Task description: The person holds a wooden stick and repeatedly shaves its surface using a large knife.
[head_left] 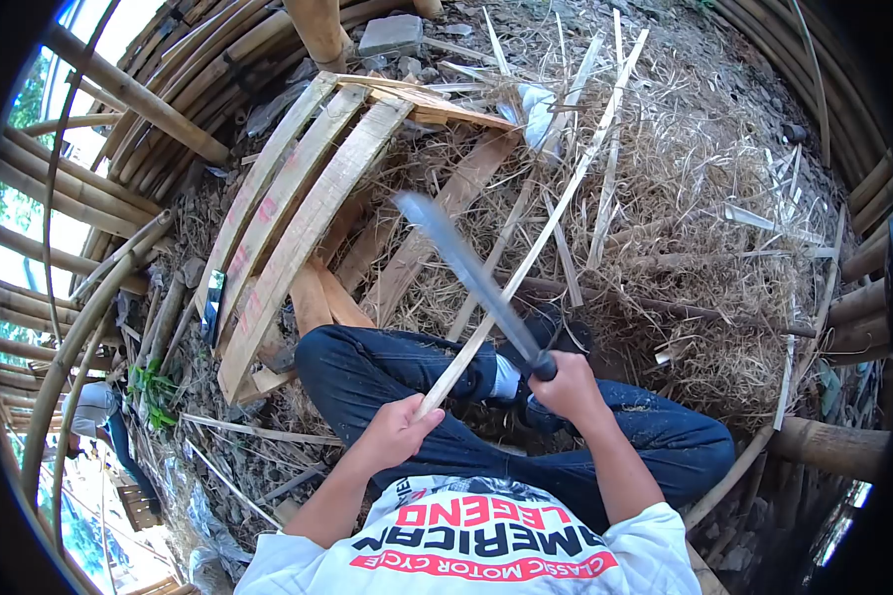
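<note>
My left hand (395,432) is closed around the near end of a long, pale bamboo strip (556,213), which slants away up and to the right. In my right hand (570,385) is the dark handle of a machete (471,278). Its long grey blade points forward and left, crossing close to the strip, and looks slightly blurred. Both hands are above my crossed legs in blue jeans (367,367). Thin shavings (704,228) are heaped over the ground ahead.
A wooden slatted crate (322,188) lies tipped to my left, with a phone-like dark object (213,307) on its edge. Bamboo poles (139,89) form walls on both sides. Another person (109,426) is farther off at left. A grey block (391,36) lies ahead.
</note>
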Demonstrator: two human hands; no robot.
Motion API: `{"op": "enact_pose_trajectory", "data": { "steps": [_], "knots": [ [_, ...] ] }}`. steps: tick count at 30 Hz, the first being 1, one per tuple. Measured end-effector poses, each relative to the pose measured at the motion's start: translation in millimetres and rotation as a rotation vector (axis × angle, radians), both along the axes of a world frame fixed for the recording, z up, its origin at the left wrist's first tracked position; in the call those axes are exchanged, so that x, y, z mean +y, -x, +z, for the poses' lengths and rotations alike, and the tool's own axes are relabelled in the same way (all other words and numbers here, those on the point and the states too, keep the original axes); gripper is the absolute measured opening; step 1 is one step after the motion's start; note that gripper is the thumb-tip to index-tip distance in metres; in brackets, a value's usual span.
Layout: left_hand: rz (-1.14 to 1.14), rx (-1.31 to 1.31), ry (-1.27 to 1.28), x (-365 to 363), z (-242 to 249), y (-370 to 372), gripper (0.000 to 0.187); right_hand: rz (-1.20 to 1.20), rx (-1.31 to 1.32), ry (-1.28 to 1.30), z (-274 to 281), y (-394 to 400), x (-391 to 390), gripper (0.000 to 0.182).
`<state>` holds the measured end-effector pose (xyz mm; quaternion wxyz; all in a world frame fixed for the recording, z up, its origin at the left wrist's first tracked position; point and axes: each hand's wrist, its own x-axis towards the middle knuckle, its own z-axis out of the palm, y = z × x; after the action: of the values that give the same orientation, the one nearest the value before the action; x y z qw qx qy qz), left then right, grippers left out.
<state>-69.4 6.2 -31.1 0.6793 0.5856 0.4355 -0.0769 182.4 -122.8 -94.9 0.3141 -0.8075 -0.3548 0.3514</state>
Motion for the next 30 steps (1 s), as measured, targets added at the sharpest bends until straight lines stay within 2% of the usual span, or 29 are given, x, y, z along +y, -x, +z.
{"op": "enact_pose_trajectory", "data": {
  "steps": [2,3,5,8,10,13,15,18,21,23,24,30],
  "knots": [
    [-0.141,0.134,-0.327,1,5,-1,0.03,0.091,-0.066,0.074,15,-4,-4,0.02],
    [-0.139,0.138,-0.328,1,5,-1,0.03,0.187,-0.129,0.142,19,-5,-2,0.021],
    [-0.178,0.149,-0.463,-3,5,-1,0.032,0.124,-0.088,0.194,12,-15,1,0.021],
    [-0.177,0.155,-0.452,-6,9,-6,0.04,0.058,0.004,0.165,1,-23,4,0.02],
    [-0.162,0.141,-0.465,-5,5,0,0.035,0.134,0.093,0.155,15,-18,4,0.021],
    [-0.179,0.145,-0.462,-2,10,3,0.031,0.217,0.003,0.168,26,-11,-2,0.022],
    [-0.187,0.161,-0.461,-2,14,-1,0.031,0.212,-0.067,0.204,14,-20,-4,0.023],
    [-0.197,0.197,-0.528,-8,17,-3,0.03,0.019,0.014,0.179,1,-32,3,0.023],
    [-0.185,0.159,-0.487,-8,15,-5,0.037,0.044,0.065,0.128,14,-24,0,0.023],
    [-0.156,0.166,-0.339,-5,16,-4,0.036,0.14,0.017,0.113,11,-14,-7,0.022],
    [-0.17,0.154,-0.348,-4,16,-3,0.027,0.167,0.006,0.115,14,-13,-7,0.022],
    [-0.138,0.069,-0.453,-2,8,-3,0.024,0.094,0.036,0.122,-1,-19,12,0.022]
  ]
}}
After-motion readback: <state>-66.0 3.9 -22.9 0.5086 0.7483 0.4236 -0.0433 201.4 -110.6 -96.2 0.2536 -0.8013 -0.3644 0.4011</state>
